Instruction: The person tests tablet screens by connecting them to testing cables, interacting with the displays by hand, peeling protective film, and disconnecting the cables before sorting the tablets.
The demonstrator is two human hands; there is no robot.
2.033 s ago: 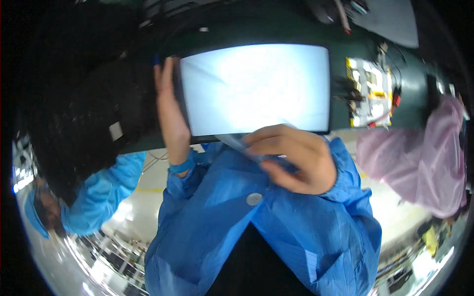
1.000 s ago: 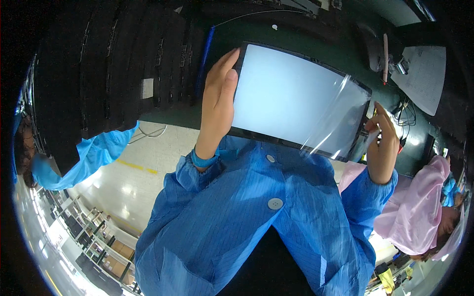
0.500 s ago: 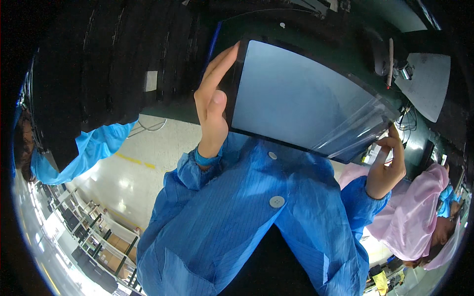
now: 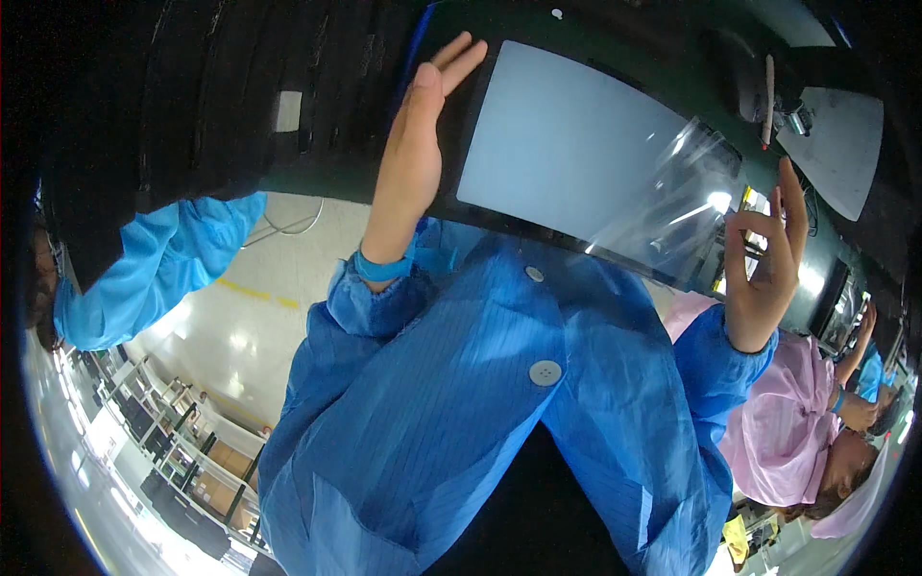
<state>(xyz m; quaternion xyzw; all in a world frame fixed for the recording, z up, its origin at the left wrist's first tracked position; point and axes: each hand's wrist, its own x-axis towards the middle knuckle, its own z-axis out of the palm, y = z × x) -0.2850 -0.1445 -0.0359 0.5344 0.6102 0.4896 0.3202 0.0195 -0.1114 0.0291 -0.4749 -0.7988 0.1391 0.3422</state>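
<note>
1. Your blue coat [image 4: 423, 403] fills the lower middle of the view.
2. The black-framed screen [image 4: 552, 134] is straight ahead of you, between your hands, slanted with its right end nearer your body; you cannot tell whether it rests on the dark table [image 4: 327, 184].
3. Clear film [image 4: 663, 206], creased and shiny, covers the screen's right part.
4. Your left hand [image 4: 411, 168] stands along the screen's left edge, fingers straight and unclenched.
5. Your right hand [image 4: 766, 264] pinches the film's right edge between thumb and forefinger, other fingers raised.
6. A blue band [image 4: 380, 269] circles your left wrist.
</note>
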